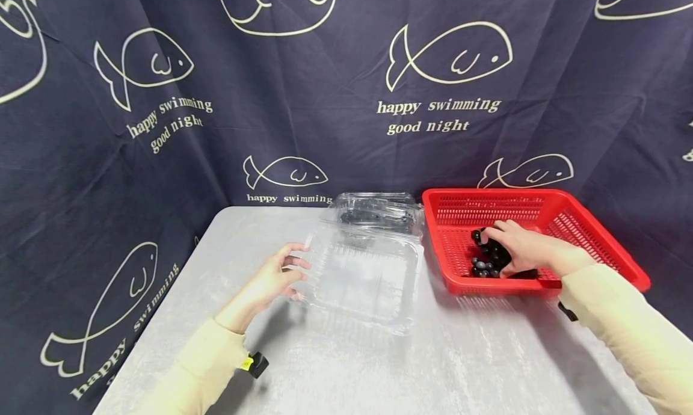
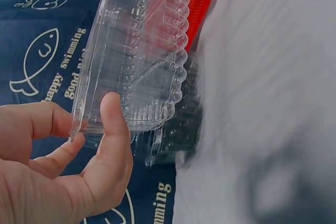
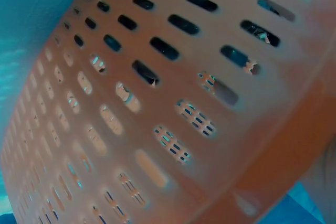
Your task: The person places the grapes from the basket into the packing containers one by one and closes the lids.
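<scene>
My left hand (image 1: 273, 279) pinches the rim of a clear plastic container (image 1: 368, 276) at its left side. In the left wrist view, the thumb and fingers (image 2: 113, 119) meet at the edge of this container (image 2: 139, 61), and its scalloped side faces the table. The container looks empty and is tilted. Inside the red basket, my right hand (image 1: 520, 246) grips a bunch of dark grapes (image 1: 489, 252), its fingers curled over them. The palm hides part of the bunch. Only the slotted basket wall (image 3: 157, 66) fills the right wrist view; the grapes are out of sight there.
Another clear plastic container (image 1: 379, 210), dark inside, stands at the back of the table, behind the held one. The red basket (image 1: 601, 234) with raised, perforated walls occupies the table's right side. A dark blue fish-print curtain (image 1: 346, 90) hangs along the back and left edges.
</scene>
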Available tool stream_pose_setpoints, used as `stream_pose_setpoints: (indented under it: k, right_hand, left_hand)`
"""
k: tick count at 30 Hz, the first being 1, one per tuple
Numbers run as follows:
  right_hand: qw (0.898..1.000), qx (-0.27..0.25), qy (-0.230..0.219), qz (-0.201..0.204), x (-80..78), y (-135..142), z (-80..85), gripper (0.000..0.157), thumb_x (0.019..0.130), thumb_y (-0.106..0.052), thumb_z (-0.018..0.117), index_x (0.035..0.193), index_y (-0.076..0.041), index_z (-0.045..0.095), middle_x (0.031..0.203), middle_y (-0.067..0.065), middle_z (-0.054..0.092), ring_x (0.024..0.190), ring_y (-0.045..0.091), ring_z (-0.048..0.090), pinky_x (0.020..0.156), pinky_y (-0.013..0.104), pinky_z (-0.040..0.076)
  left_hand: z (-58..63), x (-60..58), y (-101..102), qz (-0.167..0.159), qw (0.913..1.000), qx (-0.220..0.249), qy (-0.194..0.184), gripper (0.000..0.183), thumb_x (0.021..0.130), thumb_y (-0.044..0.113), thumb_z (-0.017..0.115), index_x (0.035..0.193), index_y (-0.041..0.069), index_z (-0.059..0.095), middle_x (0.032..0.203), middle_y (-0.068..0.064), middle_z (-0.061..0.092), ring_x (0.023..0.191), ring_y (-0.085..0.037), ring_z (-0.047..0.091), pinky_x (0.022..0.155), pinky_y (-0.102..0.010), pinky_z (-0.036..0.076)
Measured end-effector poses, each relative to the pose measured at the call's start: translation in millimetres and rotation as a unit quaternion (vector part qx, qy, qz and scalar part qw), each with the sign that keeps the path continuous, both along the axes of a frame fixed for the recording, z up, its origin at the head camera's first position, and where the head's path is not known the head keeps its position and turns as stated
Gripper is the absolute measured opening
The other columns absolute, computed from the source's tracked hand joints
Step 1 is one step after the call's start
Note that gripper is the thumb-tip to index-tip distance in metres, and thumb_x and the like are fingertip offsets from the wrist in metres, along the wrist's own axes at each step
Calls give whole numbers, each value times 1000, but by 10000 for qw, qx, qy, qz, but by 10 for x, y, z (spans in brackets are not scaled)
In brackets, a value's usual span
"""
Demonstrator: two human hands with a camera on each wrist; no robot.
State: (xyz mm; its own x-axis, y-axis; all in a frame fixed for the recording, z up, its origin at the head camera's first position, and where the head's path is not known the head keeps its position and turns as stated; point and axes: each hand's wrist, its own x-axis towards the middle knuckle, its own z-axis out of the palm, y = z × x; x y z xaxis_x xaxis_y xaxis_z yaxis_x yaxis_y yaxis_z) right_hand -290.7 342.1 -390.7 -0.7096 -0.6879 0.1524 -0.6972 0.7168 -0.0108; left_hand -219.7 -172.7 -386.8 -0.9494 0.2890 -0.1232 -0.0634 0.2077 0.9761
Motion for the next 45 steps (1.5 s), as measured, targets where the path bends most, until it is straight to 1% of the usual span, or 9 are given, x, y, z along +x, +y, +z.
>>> stream_pose_setpoints:
  k: [3,9,15,24,29,32,35,39,45]
  right_hand:
    - [10000,-63,73,-23,-1,-8,16,61,47,-21,91,97,-16,56,93,0,49,88,20,49,70,38,48]
    - [9992,-179,346,126,-21,24,16,59,45,-23,91,93,-17,56,91,-1,49,87,19,50,66,38,49]
    - [9977,-191,549,356,-35,38,66,56,49,-24,91,94,-16,58,92,-2,49,82,13,45,69,36,45]
    - [9860,-475,1241,1002,-63,-25,165,44,54,-4,84,86,-14,55,83,-3,46,75,14,45,63,31,42]
    - [9840,-591,1439,871,-49,-73,182,36,62,-3,82,84,-16,55,78,-5,43,65,9,41,52,22,36]
    - [9841,-601,1510,714,-38,-81,189,34,65,-1,79,86,-16,55,76,-6,42,63,7,40,51,21,34]
    - [9845,-587,1557,555,-22,-81,205,33,67,2,74,87,-16,56,75,-7,42,62,8,41,52,23,35]
    - [9847,-537,1613,396,13,-106,254,31,70,2,72,92,-15,58,78,-5,48,65,14,50,55,32,45]
    - [9826,-559,1736,355,70,-159,339,33,69,-2,73,97,-13,60,81,0,55,70,20,57,57,40,50]
  left_hand:
    - [-38,19,50,83,9999,67,-64,55,82,-7,50,135,6,40,119,-24,49,90,-26,56,61,-39,59]
    - [-132,82,161,271,9991,235,-207,57,79,-9,49,133,7,42,118,-26,48,90,-29,55,61,-42,59]
    - [-232,133,243,525,9976,290,-348,56,79,-10,51,132,7,44,112,-22,49,87,-28,53,59,-41,59]
    - [-370,186,270,363,9979,147,-520,58,80,-7,50,135,6,39,113,-22,46,80,-24,53,56,-32,57]
    - [-422,192,286,307,9977,160,-577,58,81,-6,50,137,5,36,113,-21,44,84,-26,53,61,-36,59]
    - [-454,189,295,292,9974,177,-635,57,83,-5,50,137,4,36,112,-20,43,84,-26,54,63,-38,59]
    - [-484,196,304,220,9973,179,-685,55,86,-4,50,138,4,34,112,-19,43,84,-26,55,64,-38,59]
    - [-509,216,326,169,9969,200,-737,54,87,-3,51,138,4,33,111,-18,43,84,-25,55,64,-37,59]
    - [-519,226,383,287,9957,283,-831,54,87,-3,51,137,6,35,110,-17,45,85,-24,53,62,-37,59]
